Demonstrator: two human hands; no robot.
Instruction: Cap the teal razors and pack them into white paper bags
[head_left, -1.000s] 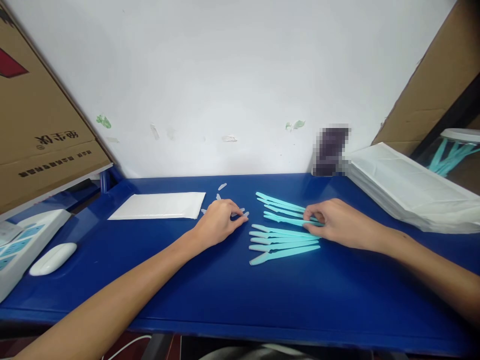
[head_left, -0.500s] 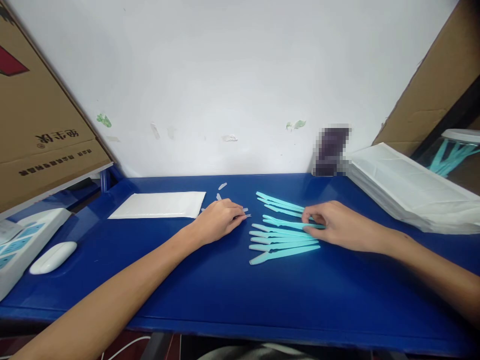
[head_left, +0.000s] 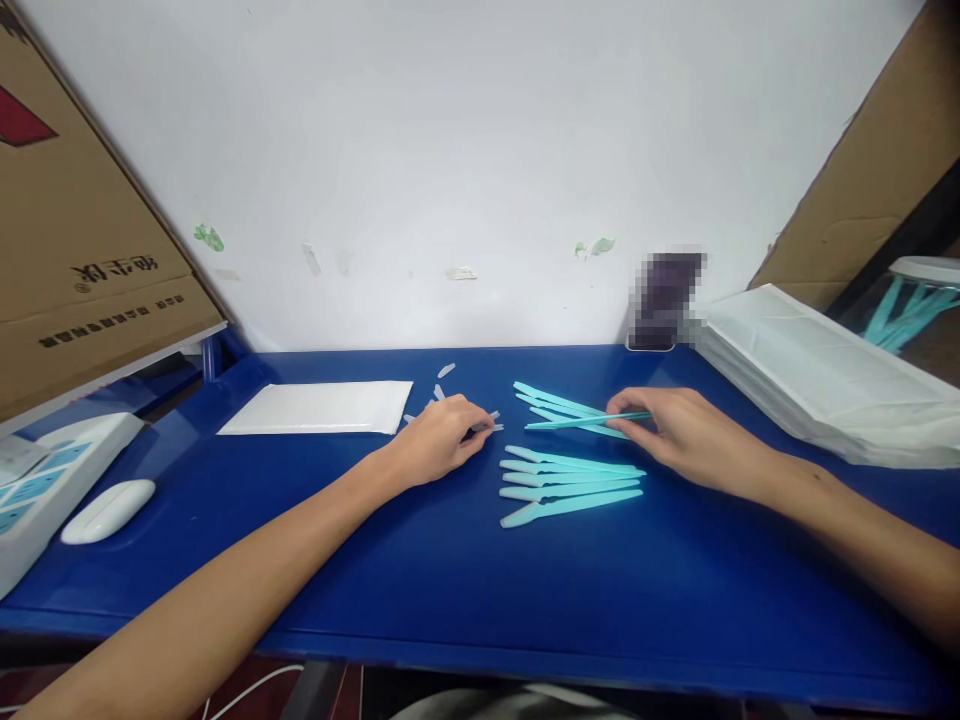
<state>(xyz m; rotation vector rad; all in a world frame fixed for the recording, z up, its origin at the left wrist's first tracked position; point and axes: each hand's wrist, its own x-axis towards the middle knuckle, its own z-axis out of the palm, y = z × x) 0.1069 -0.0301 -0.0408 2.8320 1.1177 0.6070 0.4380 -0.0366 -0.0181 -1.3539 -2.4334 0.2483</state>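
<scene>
My right hand (head_left: pixel 660 425) pinches the handle end of a turquoise eyebrow razor (head_left: pixel 559 424), which lies edge-on across others. Beneath and behind it, a few more turquoise razors (head_left: pixel 551 398) fan out on the blue table. Nearer to me, several razors (head_left: pixel 577 492) with pale sheathed heads lie with their heads to the left. My left hand (head_left: pixel 442 440) rests on the table, thumb and fingers closed around a small translucent blade cover (head_left: pixel 496 427). Other loose covers (head_left: pixel 447 370) lie just behind that hand, some partly hidden by it.
A white padded packet (head_left: pixel 319 408) lies left of my left hand. A power strip (head_left: pixel 64 480) and a white mouse (head_left: pixel 109 512) are at the far left. Stacked clear-white packaging (head_left: pixel 825 375) and a tub of razors (head_left: pixel 911 305) stand right. Cardboard (head_left: pixel 97 200) flanks the white wall.
My right hand has lifted one razor slightly and turned it edge-on, moving it back from the near group towards the rear razors. My left hand has barely moved.
</scene>
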